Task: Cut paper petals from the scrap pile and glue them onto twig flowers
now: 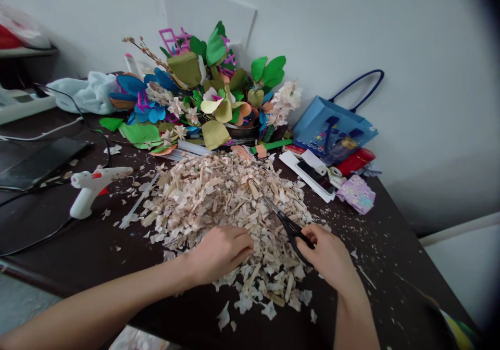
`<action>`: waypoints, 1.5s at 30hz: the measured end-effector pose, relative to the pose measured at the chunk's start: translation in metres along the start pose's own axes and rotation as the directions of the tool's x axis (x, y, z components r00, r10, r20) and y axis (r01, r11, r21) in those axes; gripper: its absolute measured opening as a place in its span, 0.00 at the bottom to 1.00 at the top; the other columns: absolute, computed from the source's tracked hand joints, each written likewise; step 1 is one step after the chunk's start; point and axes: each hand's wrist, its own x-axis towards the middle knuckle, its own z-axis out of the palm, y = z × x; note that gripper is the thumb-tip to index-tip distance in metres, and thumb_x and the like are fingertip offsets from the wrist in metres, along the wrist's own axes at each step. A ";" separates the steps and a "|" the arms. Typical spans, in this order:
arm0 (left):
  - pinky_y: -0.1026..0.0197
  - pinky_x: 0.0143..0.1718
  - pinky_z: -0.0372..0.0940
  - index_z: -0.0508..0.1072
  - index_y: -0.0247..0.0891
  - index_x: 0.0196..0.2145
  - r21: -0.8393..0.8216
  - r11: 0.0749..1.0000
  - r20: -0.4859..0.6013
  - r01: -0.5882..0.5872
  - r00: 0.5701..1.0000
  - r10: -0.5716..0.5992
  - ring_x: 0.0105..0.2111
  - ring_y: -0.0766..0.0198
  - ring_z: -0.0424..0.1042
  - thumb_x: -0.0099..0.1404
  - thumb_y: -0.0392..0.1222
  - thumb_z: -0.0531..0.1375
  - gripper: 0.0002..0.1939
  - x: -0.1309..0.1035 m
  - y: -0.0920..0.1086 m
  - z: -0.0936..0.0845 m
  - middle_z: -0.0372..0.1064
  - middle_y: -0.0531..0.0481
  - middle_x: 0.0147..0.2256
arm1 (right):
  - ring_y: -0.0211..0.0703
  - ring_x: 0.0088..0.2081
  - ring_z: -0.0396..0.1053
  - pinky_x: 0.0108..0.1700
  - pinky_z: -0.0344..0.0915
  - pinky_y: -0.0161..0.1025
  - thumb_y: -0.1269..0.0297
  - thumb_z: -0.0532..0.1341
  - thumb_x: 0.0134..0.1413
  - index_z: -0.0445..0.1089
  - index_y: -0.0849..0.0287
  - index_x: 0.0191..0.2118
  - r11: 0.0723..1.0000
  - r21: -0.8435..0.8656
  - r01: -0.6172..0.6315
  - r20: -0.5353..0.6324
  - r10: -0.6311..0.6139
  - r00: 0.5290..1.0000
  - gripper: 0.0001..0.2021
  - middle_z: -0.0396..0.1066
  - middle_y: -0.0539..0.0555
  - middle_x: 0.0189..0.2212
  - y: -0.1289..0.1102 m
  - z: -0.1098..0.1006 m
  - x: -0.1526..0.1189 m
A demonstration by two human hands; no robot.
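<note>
A big heap of pale, dry petal-like scraps and stem bits [211, 194] covers the middle of the dark table [113, 256]. My right hand [328, 253] grips a pair of black-handled scissors [291, 227], fingers through the loops, the blades pointing up and left over the heap. At the heap's near side, my left hand [221, 253] is closed, its fingers curled together and turned down. What those fingertips hold, if anything, is hidden. Several loose scraps [244, 303] lie in front of both hands.
A white glue gun [91, 186] with a black cord stands at left, near a clear glue stick [138, 201]. Colourful felt flowers [219, 89] fill the back. To the right are a blue bag [332, 126], a phone [314, 178] and a purple floral pouch [356, 194].
</note>
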 end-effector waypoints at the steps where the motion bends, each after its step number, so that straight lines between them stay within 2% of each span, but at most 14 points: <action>1: 0.63 0.30 0.64 0.69 0.34 0.33 -0.001 1.000 0.002 0.000 1.000 0.000 0.28 0.64 0.69 0.69 0.36 0.49 0.10 0.000 0.000 0.000 0.69 0.48 0.29 | 0.46 0.29 0.68 0.29 0.58 0.38 0.56 0.56 0.50 0.66 0.56 0.29 0.997 0.072 -0.004 0.029 0.002 1.000 0.09 0.71 0.52 0.27 0.003 -0.002 0.001; 4: 0.64 0.29 0.64 0.69 0.35 0.33 -0.009 1.000 -0.004 -0.006 1.000 0.006 0.28 0.65 0.69 0.69 0.36 0.49 0.11 0.000 0.000 0.001 0.69 0.48 0.30 | 0.46 0.28 0.69 0.30 0.60 0.38 0.54 0.54 0.54 0.66 0.56 0.31 0.951 0.306 -0.047 0.142 0.003 0.990 0.11 0.71 0.52 0.26 0.010 -0.007 0.004; 7: 0.65 0.29 0.63 0.69 0.35 0.33 -0.007 1.000 -0.012 -0.010 1.000 0.010 0.28 0.65 0.69 0.69 0.36 0.49 0.11 0.000 0.000 0.001 0.69 0.48 0.29 | 0.42 0.23 0.67 0.28 0.61 0.38 0.54 0.55 0.53 0.65 0.57 0.32 0.828 0.539 -0.153 0.211 0.043 0.977 0.11 0.70 0.50 0.24 0.012 -0.006 0.007; 10: 0.64 0.30 0.63 0.69 0.35 0.33 -0.011 1.000 -0.006 -0.006 1.000 0.006 0.28 0.65 0.69 0.69 0.36 0.49 0.10 0.000 -0.001 0.001 0.69 0.48 0.30 | 0.38 0.20 0.62 0.24 0.59 0.36 0.54 0.60 0.49 0.65 0.57 0.32 0.637 0.749 -0.185 0.144 0.117 0.983 0.12 0.68 0.48 0.22 0.008 -0.002 0.011; 12: 0.64 0.30 0.64 0.69 0.35 0.33 -0.016 1.000 -0.003 0.001 1.000 -0.001 0.28 0.64 0.69 0.69 0.36 0.49 0.10 0.000 -0.001 0.001 0.69 0.48 0.30 | 0.36 0.19 0.60 0.23 0.57 0.35 0.54 0.64 0.46 0.66 0.57 0.31 0.484 0.865 -0.136 0.075 0.143 0.987 0.13 0.67 0.47 0.21 0.001 0.003 0.013; 14: 0.64 0.30 0.64 0.69 0.35 0.33 -0.020 1.000 -0.002 0.012 1.000 -0.012 0.28 0.64 0.70 0.69 0.36 0.50 0.10 0.001 0.000 0.001 0.69 0.48 0.30 | 0.35 0.19 0.59 0.22 0.56 0.34 0.54 0.66 0.44 0.66 0.58 0.29 0.340 0.935 -0.102 0.059 0.135 0.989 0.13 0.65 0.47 0.21 -0.006 0.009 0.015; 16: 0.64 0.29 0.64 0.69 0.34 0.33 -0.016 1.000 -0.003 0.021 1.000 -0.021 0.28 0.64 0.70 0.69 0.38 0.51 0.10 0.001 -0.001 0.000 0.69 0.48 0.29 | 0.34 0.19 0.58 0.22 0.55 0.33 0.55 0.68 0.43 0.67 0.59 0.28 0.253 0.960 -0.116 0.089 0.115 0.989 0.14 0.64 0.47 0.21 -0.014 0.014 0.016; 18: 0.64 0.29 0.64 0.70 0.34 0.32 -0.012 1.000 -0.006 0.020 1.000 -0.020 0.28 0.64 0.70 0.69 0.40 0.52 0.11 0.001 -0.001 0.000 0.69 0.49 0.28 | 0.34 0.19 0.58 0.22 0.55 0.33 0.54 0.68 0.42 0.69 0.60 0.29 0.213 0.967 -0.140 0.119 0.109 0.987 0.14 0.63 0.48 0.21 -0.019 0.019 0.016; 22: 0.64 0.28 0.63 0.70 0.35 0.32 -0.020 1.000 -0.019 0.015 1.000 -0.015 0.27 0.65 0.69 0.68 0.41 0.53 0.11 0.001 -0.003 0.001 0.69 0.49 0.28 | 0.35 0.20 0.58 0.22 0.56 0.34 0.51 0.66 0.45 0.70 0.61 0.30 0.166 0.979 -0.116 0.094 0.134 0.986 0.16 0.62 0.48 0.21 -0.019 0.022 0.017; 25: 0.64 0.28 0.63 0.69 0.35 0.31 -0.025 1.000 -0.025 0.008 1.000 -0.009 0.27 0.65 0.69 0.68 0.39 0.53 0.09 0.000 -0.004 0.002 0.69 0.49 0.28 | 0.35 0.20 0.59 0.22 0.56 0.34 0.50 0.64 0.48 0.70 0.61 0.32 0.164 0.983 -0.085 0.062 0.140 0.988 0.16 0.62 0.48 0.22 -0.013 0.019 0.017; 32: 0.65 0.29 0.64 0.70 0.35 0.32 -0.027 1.000 -0.035 0.012 0.999 -0.013 0.28 0.65 0.70 0.68 0.37 0.52 0.09 0.000 -0.005 0.002 0.69 0.48 0.29 | 0.37 0.25 0.63 0.24 0.57 0.34 0.49 0.62 0.51 0.68 0.59 0.37 0.219 0.972 -0.085 0.063 0.108 0.992 0.17 0.65 0.49 0.26 -0.004 0.011 0.017; 39: 0.65 0.30 0.65 0.70 0.35 0.33 -0.023 1.000 -0.040 0.005 0.999 -0.006 0.29 0.65 0.70 0.68 0.37 0.52 0.09 -0.001 -0.005 0.001 0.69 0.48 0.29 | 0.37 0.21 0.62 0.22 0.54 0.34 0.49 0.64 0.47 0.67 0.60 0.32 0.383 0.918 -0.106 0.078 0.086 0.993 0.17 0.68 0.50 0.24 0.011 -0.001 0.033; 45: 0.66 0.27 0.63 0.69 0.35 0.31 -0.032 0.999 -0.056 0.035 0.998 -0.037 0.27 0.66 0.69 0.68 0.38 0.51 0.10 0.001 -0.007 0.000 0.68 0.49 0.28 | 0.34 0.17 0.57 0.18 0.47 0.33 0.48 0.63 0.48 0.68 0.60 0.31 0.376 0.921 -0.102 0.042 0.165 0.985 0.17 0.63 0.47 0.18 0.043 0.002 0.027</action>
